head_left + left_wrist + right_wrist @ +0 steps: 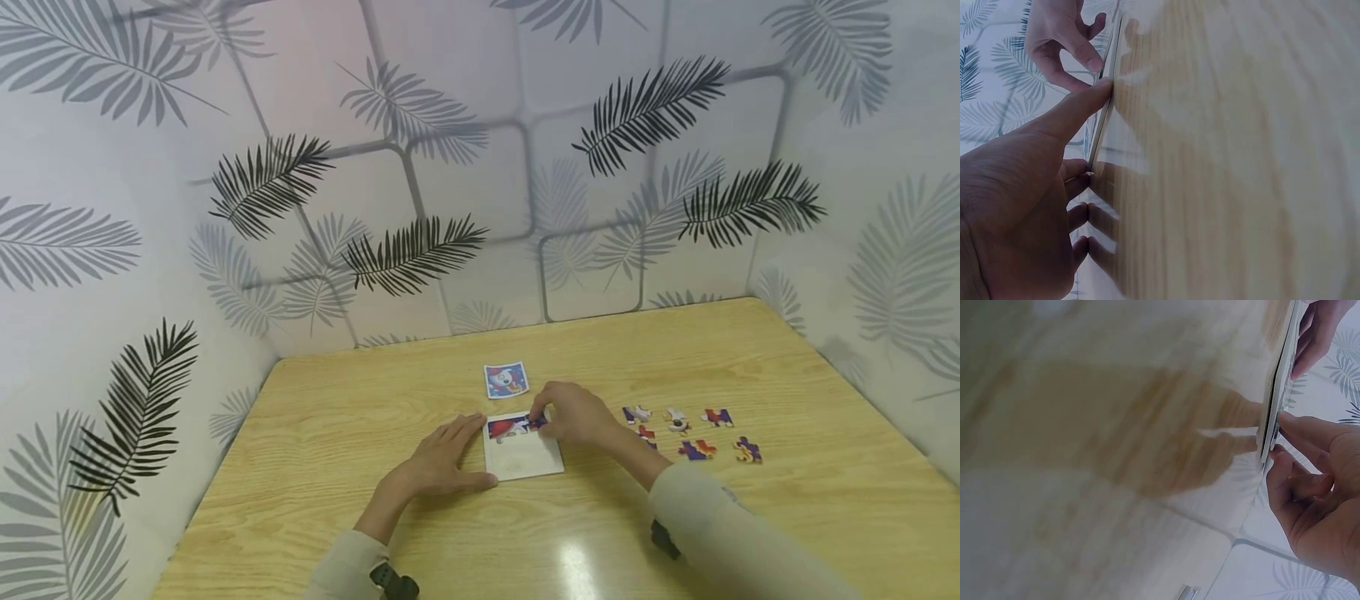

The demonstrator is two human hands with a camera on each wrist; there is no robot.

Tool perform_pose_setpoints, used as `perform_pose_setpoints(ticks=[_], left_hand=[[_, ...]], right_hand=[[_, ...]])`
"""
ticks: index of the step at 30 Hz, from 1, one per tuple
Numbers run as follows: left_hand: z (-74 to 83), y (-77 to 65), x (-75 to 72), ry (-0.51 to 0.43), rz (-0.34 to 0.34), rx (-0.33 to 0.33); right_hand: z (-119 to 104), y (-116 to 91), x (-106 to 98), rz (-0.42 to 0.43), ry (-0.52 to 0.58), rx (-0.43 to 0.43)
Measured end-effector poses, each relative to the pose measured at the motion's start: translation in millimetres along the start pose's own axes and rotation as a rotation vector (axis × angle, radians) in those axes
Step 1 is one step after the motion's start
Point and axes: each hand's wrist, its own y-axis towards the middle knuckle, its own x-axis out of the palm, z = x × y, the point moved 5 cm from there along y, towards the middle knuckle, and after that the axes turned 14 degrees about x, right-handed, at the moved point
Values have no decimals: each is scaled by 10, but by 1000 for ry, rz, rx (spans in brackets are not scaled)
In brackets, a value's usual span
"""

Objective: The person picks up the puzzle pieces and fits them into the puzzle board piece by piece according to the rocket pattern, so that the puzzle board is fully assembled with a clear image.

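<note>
A square white puzzle board (523,458) lies on the wooden table, with pieces in a row along its top. My left hand (441,462) rests at its left side, fingers fairly straight at the upper left corner and thumb at the lower left one. From the left wrist view, that thumb (1088,103) lies against the board's thin edge. My right hand (576,414) pinches a puzzle piece (537,422) at the board's upper right corner; the fingers partly cover it. Seen from the right wrist, the fingertips (1285,422) meet the board's edge, and the piece is hardly visible.
Behind the board lies a small picture card (506,380) with a white cartoon dog. Several loose puzzle pieces (697,450) are spread right of the board, some close to my right forearm. A wall with leaf patterns (450,192) borders the table's far edge.
</note>
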Motion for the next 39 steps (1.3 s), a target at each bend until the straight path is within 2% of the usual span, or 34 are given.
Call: perform_pose_setpoints(ticks=[6,16,30,39], left_hand=[[3,2,-3,1,-5,5],[18,11,0,11,-19,-3],[29,-5,-8,8,-16,0],[23,-3,2,-2,-18,-10]], right_hand=[[-37,-18,-1,2,-24,-20],[-73,-38,13,5,-65,2],[-92,-59,21,16,-53,19],[-56,-63,4,-15,-29,-1]])
